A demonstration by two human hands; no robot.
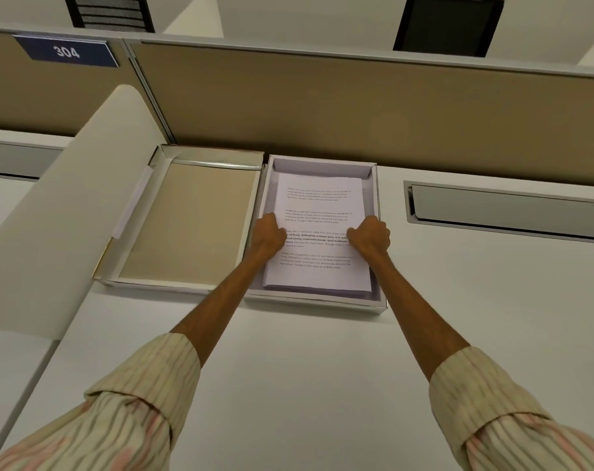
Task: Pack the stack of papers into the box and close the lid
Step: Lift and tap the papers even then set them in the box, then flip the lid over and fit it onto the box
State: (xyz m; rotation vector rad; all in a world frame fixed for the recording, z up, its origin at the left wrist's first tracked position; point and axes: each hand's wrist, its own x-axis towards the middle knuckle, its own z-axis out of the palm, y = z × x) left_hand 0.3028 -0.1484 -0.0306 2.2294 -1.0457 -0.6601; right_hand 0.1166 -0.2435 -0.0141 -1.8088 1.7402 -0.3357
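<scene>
Head view: the stack of papers [317,232] lies inside the box [378,253], left hand [270,232] and right hand [370,234] gripping its side edges. Letting go unevenly could fan the sheets. The lid [187,219] lies open at left, so catching a skewed corner is a risk when closing.

A white desk [289,368] is running up to a tan partition [356,107], where a blue sign [67,51] reading 304 is hanging at the upper left. A grey cable hatch [503,212] is sitting flush in the desk at right, and two dark chairs [448,25] are showing beyond the partition.
</scene>
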